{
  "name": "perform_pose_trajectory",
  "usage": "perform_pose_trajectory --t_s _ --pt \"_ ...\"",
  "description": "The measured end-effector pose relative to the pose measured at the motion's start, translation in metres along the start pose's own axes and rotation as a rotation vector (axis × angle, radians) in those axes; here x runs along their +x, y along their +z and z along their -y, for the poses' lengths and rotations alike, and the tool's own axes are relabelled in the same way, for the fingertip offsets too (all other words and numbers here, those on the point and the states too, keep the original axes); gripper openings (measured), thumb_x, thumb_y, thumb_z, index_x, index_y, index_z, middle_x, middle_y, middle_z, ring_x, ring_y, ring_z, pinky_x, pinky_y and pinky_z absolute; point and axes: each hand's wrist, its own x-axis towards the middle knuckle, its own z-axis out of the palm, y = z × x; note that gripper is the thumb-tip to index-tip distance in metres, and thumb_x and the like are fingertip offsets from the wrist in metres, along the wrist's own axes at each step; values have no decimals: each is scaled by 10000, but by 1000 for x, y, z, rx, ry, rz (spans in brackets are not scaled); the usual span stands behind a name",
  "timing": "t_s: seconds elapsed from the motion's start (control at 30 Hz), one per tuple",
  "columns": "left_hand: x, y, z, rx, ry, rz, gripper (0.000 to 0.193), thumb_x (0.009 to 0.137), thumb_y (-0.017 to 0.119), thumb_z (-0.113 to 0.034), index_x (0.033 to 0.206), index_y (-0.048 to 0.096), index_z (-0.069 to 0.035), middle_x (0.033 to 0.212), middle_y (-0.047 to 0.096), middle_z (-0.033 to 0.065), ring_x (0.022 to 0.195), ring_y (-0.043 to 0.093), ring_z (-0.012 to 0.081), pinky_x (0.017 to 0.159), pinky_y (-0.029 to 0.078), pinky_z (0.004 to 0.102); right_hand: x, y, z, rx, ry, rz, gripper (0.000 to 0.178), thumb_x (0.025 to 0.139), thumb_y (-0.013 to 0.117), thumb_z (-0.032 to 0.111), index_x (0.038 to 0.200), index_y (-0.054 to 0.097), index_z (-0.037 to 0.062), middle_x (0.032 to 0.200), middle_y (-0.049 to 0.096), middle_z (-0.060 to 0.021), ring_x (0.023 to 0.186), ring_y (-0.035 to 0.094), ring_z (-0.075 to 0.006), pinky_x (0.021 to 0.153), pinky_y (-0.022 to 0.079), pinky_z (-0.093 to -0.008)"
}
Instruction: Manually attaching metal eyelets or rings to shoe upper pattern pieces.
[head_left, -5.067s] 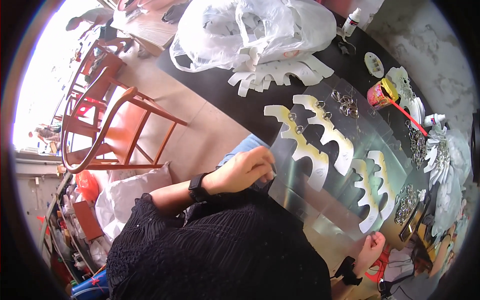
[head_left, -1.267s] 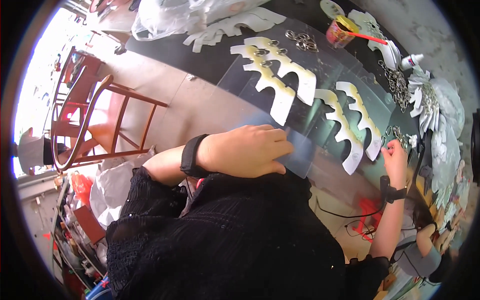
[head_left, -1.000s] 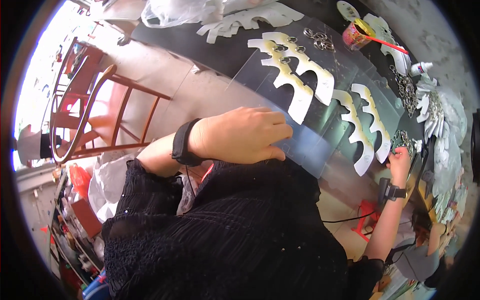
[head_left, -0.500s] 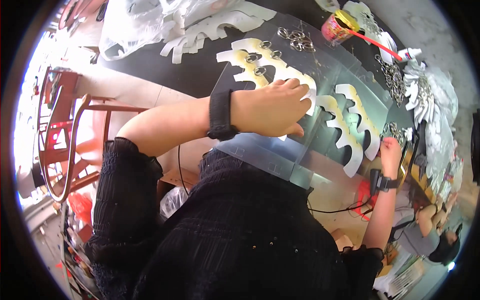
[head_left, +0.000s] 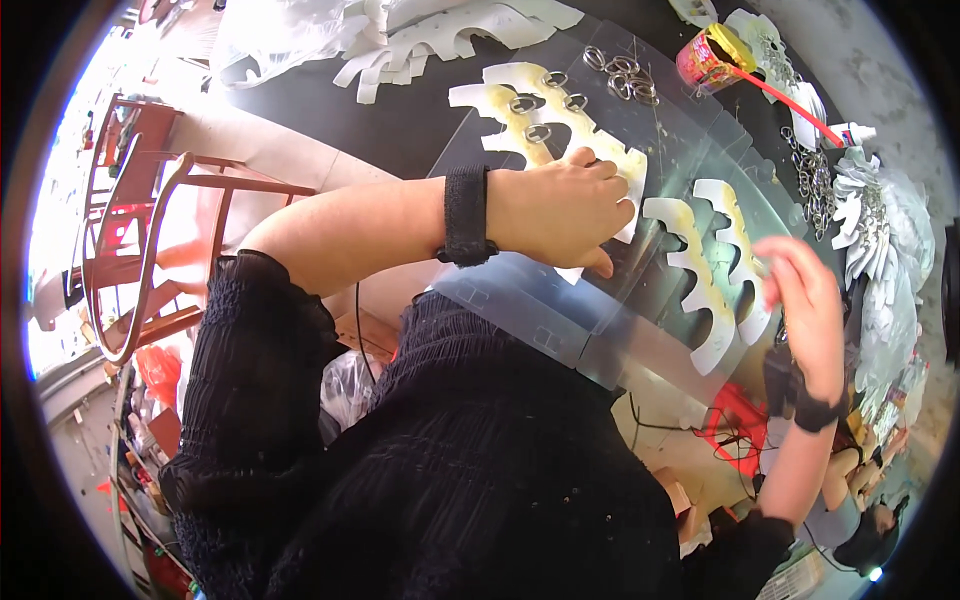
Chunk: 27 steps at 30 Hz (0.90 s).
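My left hand [head_left: 565,212] lies palm down over white scalloped strips [head_left: 608,150] with a yellowish film; its thumb sticks out and its other fingertips are bent out of sight. Several metal rings [head_left: 538,133] sit on these strips, beyond the hand. Two more scalloped strips, a nearer one [head_left: 708,325] and a farther one [head_left: 738,235], lie to the right on a clear plastic sheet [head_left: 520,300]. Beside the farther strip's right edge is my right hand [head_left: 808,310], smeared by motion, with fingers drawn together; what they hold, if anything, I cannot make out.
Loose rings [head_left: 622,75] lie at the sheet's far edge. A pink-and-yellow tub [head_left: 705,65] with a red stick stands beyond. Linked metal rings [head_left: 812,180] and bunched white pieces [head_left: 870,225] line the right side. White strips and plastic bags [head_left: 290,40] lie far left.
My right hand has risen from the ring pile at the right and come closer, turning toward the farther strip. My left hand keeps its place on the strips; the view has shifted slightly.
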Motion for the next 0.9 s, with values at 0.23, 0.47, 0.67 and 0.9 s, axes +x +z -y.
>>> perform_pose_trajectory --t_s 0.23,0.47,0.67,0.9 --pt "5 1 0 -33 14 -42 549 676 743 -411 940 589 45 989 544 145 1019 519 278 901 396 395 111 58 28 -29 -93 179 80 852 571 76 866 578 -2 673 568 -25 599 528 -94 563 436 -244" --pt "1 -1 -4 -15 -30 -25 621 629 762 -444 951 594 60 1027 546 148 1047 505 266 921 382 385 148 76 14 -221 -250 213 66 875 571 82 834 569 31 712 550 31 618 478 -45 539 428 -227" --pt "1 1 1 -45 -2 -55 620 634 760 -438 957 591 63 1030 547 151 1049 505 267 923 381 382 153 81 15 -168 -208 232 73 867 585 82 832 591 18 724 578 17 639 503 -52 541 439 -235" --pt "0 1 1 -52 -6 -49 625 636 761 -433 977 584 61 1046 547 156 1062 499 270 932 374 383 156 83 13 -161 -194 236 67 862 586 73 836 599 12 731 593 7 657 529 -61 539 463 -236"
